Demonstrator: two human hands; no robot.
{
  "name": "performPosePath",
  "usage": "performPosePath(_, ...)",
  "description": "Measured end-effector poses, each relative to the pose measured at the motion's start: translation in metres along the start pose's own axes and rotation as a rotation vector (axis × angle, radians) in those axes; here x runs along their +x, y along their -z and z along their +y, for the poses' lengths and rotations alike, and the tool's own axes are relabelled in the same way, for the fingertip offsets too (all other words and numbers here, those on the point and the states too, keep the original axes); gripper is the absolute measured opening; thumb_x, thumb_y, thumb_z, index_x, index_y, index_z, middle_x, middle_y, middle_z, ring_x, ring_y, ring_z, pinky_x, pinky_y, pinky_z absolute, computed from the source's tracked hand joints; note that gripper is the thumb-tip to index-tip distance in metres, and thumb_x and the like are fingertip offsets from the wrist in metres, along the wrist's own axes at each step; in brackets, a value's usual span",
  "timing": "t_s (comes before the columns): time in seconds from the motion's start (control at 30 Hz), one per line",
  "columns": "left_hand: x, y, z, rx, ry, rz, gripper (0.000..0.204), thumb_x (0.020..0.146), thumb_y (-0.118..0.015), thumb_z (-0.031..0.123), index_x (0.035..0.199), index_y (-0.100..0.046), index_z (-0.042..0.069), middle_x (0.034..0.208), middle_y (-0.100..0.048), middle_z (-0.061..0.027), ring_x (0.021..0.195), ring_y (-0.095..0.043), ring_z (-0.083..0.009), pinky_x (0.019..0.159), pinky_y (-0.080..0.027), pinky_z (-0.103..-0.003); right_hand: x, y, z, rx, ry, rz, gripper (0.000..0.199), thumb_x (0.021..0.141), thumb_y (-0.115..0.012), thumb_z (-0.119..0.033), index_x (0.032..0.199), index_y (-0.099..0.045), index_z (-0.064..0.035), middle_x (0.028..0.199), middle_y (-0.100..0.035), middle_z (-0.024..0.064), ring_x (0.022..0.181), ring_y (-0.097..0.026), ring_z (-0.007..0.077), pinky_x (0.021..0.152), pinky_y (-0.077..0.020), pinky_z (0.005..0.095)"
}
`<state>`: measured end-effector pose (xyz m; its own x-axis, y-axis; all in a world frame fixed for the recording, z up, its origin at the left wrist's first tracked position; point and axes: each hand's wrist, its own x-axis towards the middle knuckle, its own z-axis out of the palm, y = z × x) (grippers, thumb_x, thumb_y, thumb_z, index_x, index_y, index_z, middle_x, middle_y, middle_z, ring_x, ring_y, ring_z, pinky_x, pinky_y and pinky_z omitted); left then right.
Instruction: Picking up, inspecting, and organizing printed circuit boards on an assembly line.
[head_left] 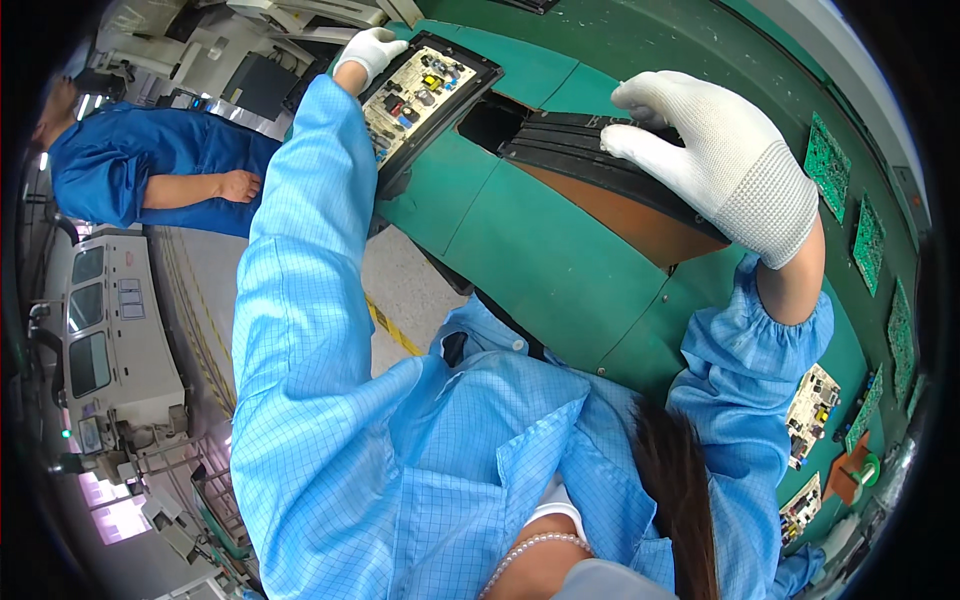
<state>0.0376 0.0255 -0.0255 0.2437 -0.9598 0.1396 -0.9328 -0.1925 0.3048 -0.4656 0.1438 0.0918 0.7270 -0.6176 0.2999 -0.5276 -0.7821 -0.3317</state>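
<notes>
though apart, two white-gloved hands point(371, 53) point(735, 150)

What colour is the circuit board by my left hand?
The circuit board is cream, with black, yellow and blue parts; best seen in the head view.

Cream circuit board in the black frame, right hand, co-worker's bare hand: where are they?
Cream circuit board point(416, 92), head view: middle of its face.
Right hand point(722, 142), head view: gloved back.
Co-worker's bare hand point(238, 186), head view: back.

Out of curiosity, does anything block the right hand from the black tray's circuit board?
Nothing visible does: the right hand is over a black ridged stack, with green mat before the black tray and circuit board.
</notes>
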Motion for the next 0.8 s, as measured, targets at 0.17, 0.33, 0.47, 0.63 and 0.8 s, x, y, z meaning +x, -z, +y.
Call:
performPosePath(0.17, 0.013, -0.022, 0.014, 0.115, 0.029, -0.033, 0.061, 0.086, -0.071, 0.050, 0.127, -0.067, 0.005, 0.123, -0.069, -0.0167, 0.115, -0.065, -0.0316, 0.100, -0.049, -0.039, 0.000, 0.000, 0.002, 0.013, 0.027, 0.007, 0.040, 0.093, -0.066, -0.037, 0.113, -0.067, -0.0027, 0.099, -0.071, 0.0165, 0.094, -0.071, 0.0313, 0.085, -0.0554, 0.0378)
performPosePath(0.33, 0.022, -0.028, 0.031, 0.305, 0.171, 0.013, 0.047, 0.088, -0.069, 0.047, 0.119, -0.073, 0.012, 0.119, -0.071, -0.0118, 0.110, -0.067, -0.0318, 0.096, -0.052, -0.042, -0.001, 0.000, 0.002, 0.009, 0.009, 0.012, 0.039, 0.093, -0.067, -0.036, 0.113, -0.067, -0.0028, 0.100, -0.071, 0.0161, 0.092, -0.071, 0.0310, 0.084, -0.0557, 0.0374)
performPosePath(0.47, 0.012, -0.018, 0.030, 0.150, 0.151, -0.009, 0.046, 0.088, -0.068, 0.044, 0.119, -0.072, 0.009, 0.115, -0.073, -0.0135, 0.104, -0.069, -0.0316, 0.093, -0.053, -0.041, -0.002, 0.000, 0.002, -0.009, 0.028, 0.020, 0.039, 0.093, -0.067, -0.036, 0.113, -0.067, -0.0029, 0.099, -0.071, 0.0162, 0.093, -0.071, 0.0305, 0.084, -0.0557, 0.0370)
performPosePath(0.63, -0.014, -0.015, 0.034, 0.047, -0.253, 0.020, 0.054, 0.085, -0.071, 0.046, 0.120, -0.070, 0.005, 0.115, -0.071, -0.0182, 0.107, -0.068, -0.0322, 0.095, -0.051, -0.038, 0.000, 0.000, 0.000, -0.036, 0.007, 0.005, 0.039, 0.092, -0.068, -0.035, 0.113, -0.067, -0.0025, 0.099, -0.071, 0.0163, 0.093, -0.071, 0.0296, 0.084, -0.0557, 0.0368)
performPosePath(0.8, -0.008, -0.009, 0.056, 0.170, -0.181, -0.123, 0.044, 0.087, -0.071, 0.043, 0.116, -0.074, 0.010, 0.110, -0.073, -0.0147, 0.101, -0.069, -0.0314, 0.092, -0.052, -0.040, 0.000, 0.000, 0.001, -0.006, 0.009, 0.007, 0.040, 0.092, -0.068, -0.035, 0.113, -0.067, -0.0016, 0.099, -0.070, 0.0166, 0.093, -0.071, 0.0293, 0.085, -0.0555, 0.0368)
